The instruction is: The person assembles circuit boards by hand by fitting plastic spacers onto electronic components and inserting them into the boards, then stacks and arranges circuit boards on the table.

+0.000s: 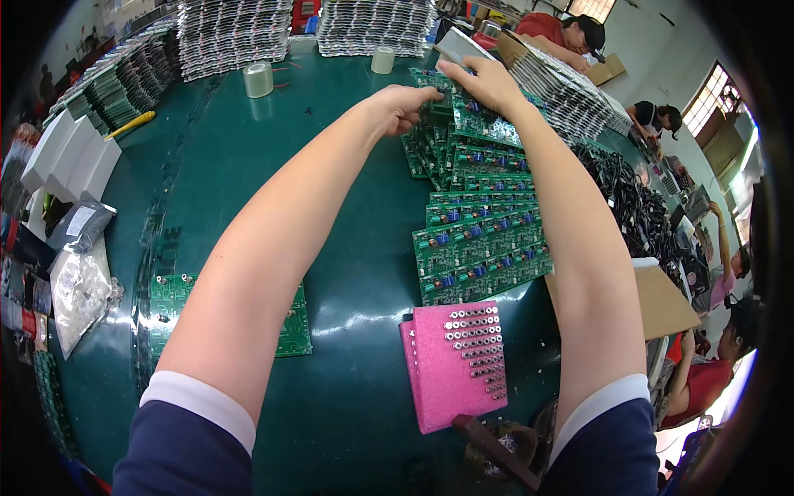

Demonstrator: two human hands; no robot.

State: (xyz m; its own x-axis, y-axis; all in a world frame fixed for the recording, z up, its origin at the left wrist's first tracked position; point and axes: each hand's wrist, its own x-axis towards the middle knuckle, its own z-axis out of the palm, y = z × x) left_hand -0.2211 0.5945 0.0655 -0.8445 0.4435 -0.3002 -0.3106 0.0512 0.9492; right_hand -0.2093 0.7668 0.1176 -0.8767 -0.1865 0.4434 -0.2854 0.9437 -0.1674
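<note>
Left fingers point(418, 95) are seemingly pinching, positioning a flat green circuit board point(444, 106) at one o'clock; right fingers point(457, 73), uncertain; next likely needing edge alignment.

A big green table point(223, 140) in a bright room.

Beyond the far right corner of the table there is a pale wall point(645, 59). A small window point(595, 7) with bars peeks in there, and a bigger barred window point(711, 103) is farther right of the table. A brown panel point(724, 161) stands under the bigger one. Shiny white light point(372, 324) shows on the table top.
</note>
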